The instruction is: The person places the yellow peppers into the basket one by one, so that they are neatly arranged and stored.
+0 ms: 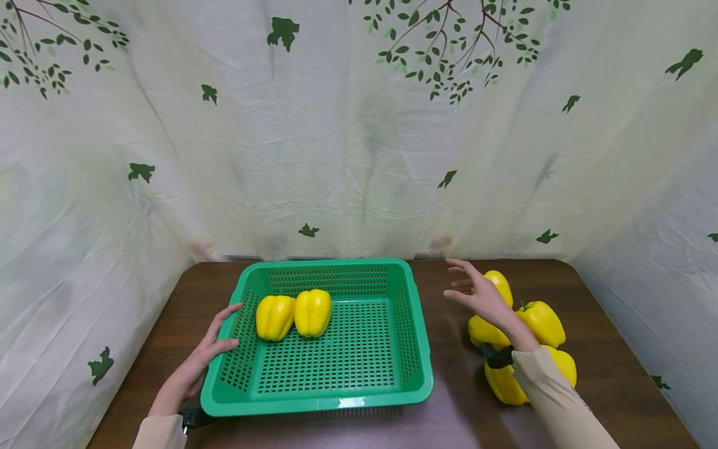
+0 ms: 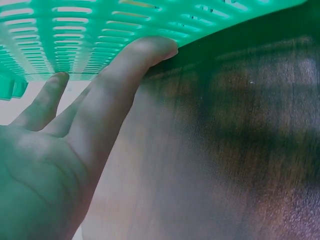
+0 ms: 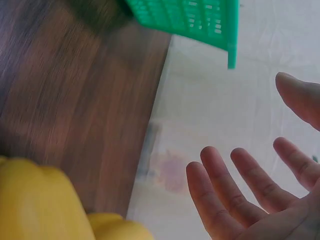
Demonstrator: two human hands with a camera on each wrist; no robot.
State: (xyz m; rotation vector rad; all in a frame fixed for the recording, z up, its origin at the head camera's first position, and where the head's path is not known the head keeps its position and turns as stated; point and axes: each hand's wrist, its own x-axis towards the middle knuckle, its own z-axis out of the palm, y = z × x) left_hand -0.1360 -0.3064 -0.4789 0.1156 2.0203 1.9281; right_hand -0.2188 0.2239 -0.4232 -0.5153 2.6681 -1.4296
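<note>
Lower left, the left hand (image 1: 201, 362) clasps a green basket (image 1: 280, 406), outer fingers (image 2: 112, 92) visible only in its wrist view; the right hand (image 1: 487, 300) hangs unclenched.

We see a green basket (image 1: 331, 264) on a brown counter (image 1: 622, 399), with two yellow peppers (image 1: 294, 315) side by side and touching toward its left end. The person's left grip (image 1: 197, 362) holds the basket's left rim, thumb and a finger over the edge. To our right, the right grip (image 1: 485, 296), fingers spread and bare of any object, hovers beside a cluster of yellow peppers (image 1: 541, 323), partly hidden by the forearm. Both arms wear beige sleeves (image 1: 555, 393). Behind the counter we see pale cloth (image 1: 336, 125) printed with leafy branches.
</note>
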